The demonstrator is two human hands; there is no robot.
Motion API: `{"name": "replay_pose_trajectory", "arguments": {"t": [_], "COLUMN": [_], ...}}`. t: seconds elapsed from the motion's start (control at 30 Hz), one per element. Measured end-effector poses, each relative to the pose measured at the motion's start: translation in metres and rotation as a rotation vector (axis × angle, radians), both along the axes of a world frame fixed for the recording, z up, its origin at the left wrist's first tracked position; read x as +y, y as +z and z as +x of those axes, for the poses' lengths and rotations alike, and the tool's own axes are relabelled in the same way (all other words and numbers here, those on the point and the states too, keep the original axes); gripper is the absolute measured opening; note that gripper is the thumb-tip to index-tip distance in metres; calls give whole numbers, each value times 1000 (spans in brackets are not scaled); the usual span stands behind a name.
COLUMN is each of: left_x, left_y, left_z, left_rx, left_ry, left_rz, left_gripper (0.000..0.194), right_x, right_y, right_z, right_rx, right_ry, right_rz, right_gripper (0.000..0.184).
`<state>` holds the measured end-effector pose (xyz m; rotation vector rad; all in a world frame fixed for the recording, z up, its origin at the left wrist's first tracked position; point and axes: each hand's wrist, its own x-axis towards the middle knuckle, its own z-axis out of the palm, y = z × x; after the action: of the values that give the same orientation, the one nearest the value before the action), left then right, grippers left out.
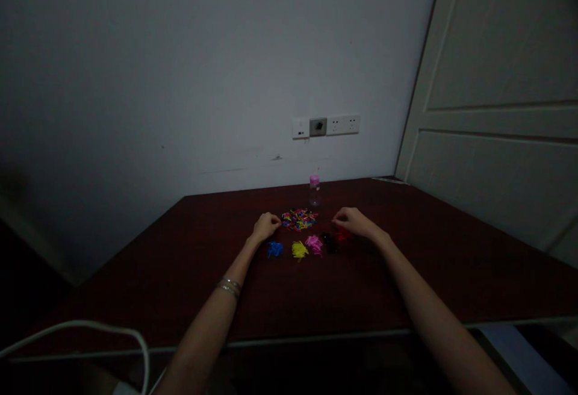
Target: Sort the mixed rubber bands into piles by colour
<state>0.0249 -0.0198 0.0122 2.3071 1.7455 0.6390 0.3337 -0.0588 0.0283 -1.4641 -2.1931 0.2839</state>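
Observation:
A mixed heap of small, thin coloured pieces [300, 219], which look like rubber bands, lies between my hands. My left hand [267, 225] is at the heap's left edge, its fingertips pinched together; whatever they hold is too small to make out. To the heap's right, my right hand [354, 221] has its fingers curled into a pinch, just above the red pile [343, 235] and the black pile [329, 242]. Nearer to me are a blue pile [275, 249], a yellow pile [299, 250] and a pink pile [314, 244] of such pieces.
Behind the heap, a clear bottle with a pink cap [315, 190] stands upright on the dark red table [180, 274]. Sockets [343, 124] are on the wall behind. A white cable [90, 324] loops over the table's front left edge. A pale door [492, 82] borders the right side.

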Motion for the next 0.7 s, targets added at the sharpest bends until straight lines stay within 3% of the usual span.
{"name": "replay_pose_trajectory", "arguments": {"t": [0.4, 0.7], "left_x": [8, 16], "left_y": [-9, -17], "left_z": [-1, -6], "left_rx": [-76, -47], "left_ry": [-28, -171], "left_rz": [26, 175], "left_gripper": [15, 15], "right_x": [0, 0], "right_y": [-1, -3], "right_z": [0, 1], "right_rx": [-4, -6], "right_ry": [10, 17], "right_rz": [6, 25], "right_gripper": [23, 24]}}
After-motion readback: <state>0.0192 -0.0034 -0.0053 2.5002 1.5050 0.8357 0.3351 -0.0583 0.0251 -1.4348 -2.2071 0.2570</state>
